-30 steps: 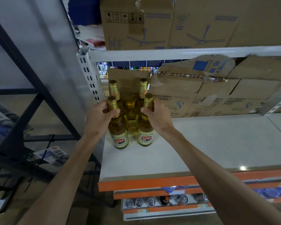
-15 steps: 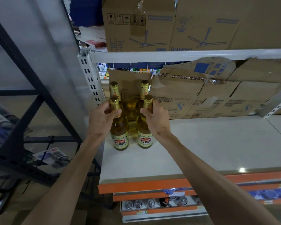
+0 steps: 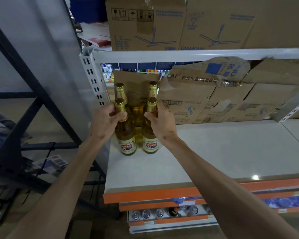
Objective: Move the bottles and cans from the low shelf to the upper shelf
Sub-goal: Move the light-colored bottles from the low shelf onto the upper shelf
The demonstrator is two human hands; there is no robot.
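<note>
Several golden glass bottles stand at the left end of the white upper shelf (image 3: 214,152). My left hand (image 3: 104,121) grips the neck of the front left bottle (image 3: 126,137). Around the neck of the front right bottle (image 3: 149,135) my right hand (image 3: 162,122) is curled. Both front bottles stand upright on the shelf. Two more bottles, the back left bottle (image 3: 121,91) and the back right bottle (image 3: 153,88), stand behind them. Far below, on the low shelf (image 3: 171,221), I see several can tops (image 3: 146,213) and a dark bottle top (image 3: 173,211).
Flattened cardboard boxes (image 3: 231,100) lean along the back of the upper shelf. Fan boxes (image 3: 162,26) sit on the top shelf above. A perforated upright post (image 3: 93,80) stands just left of the bottles. A dark metal rack (image 3: 24,100) is at the left.
The two front bottles, held by their necks, have slid slightly back toward the rear pair. Both hands keep their grip.
</note>
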